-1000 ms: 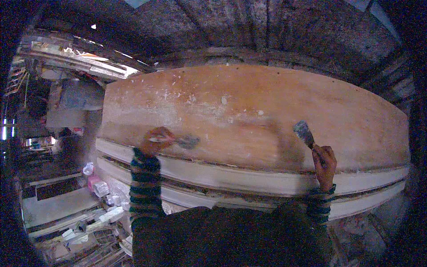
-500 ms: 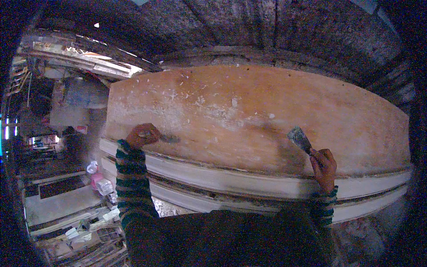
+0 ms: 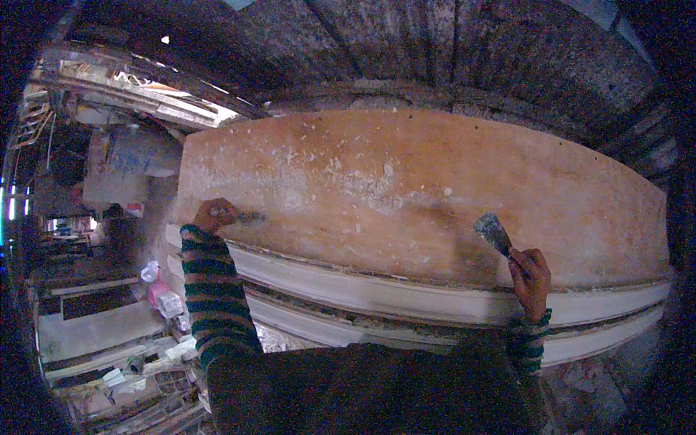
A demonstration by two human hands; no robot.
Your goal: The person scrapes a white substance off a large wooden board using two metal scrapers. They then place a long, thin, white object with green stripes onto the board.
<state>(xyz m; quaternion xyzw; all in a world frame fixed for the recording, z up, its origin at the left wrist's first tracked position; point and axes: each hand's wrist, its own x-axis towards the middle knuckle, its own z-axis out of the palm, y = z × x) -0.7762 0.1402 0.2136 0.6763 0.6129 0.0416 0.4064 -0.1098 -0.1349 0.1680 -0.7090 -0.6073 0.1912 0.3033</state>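
Observation:
A wide wooden panel (image 3: pixel 406 239) lies before me, scattered with white flakes and smeared with pale residue. My left hand (image 3: pixel 215 214) is closed at the panel's near left edge, gripping a putty knife (image 3: pixel 253 217) whose short grey blade points right, low over the wood. In my right hand (image 3: pixel 533 281) is a second putty knife (image 3: pixel 493 233); its broad blade, crusted with whitish material, tilts up and to the left above the panel. Fingers wrap round its handle and hide most of it.
Pale white boards (image 3: pixel 348 286) run along the panel's near side. To the left, a pink and clear plastic bag (image 3: pixel 165 299) sits near stacked wood pieces (image 3: pixel 138 391). Dark corrugated sheeting (image 3: pixel 406 43) rises behind the panel.
My left hand has shifted left with its putty knife, toward the panel's left end. My right hand and its putty knife have barely moved.

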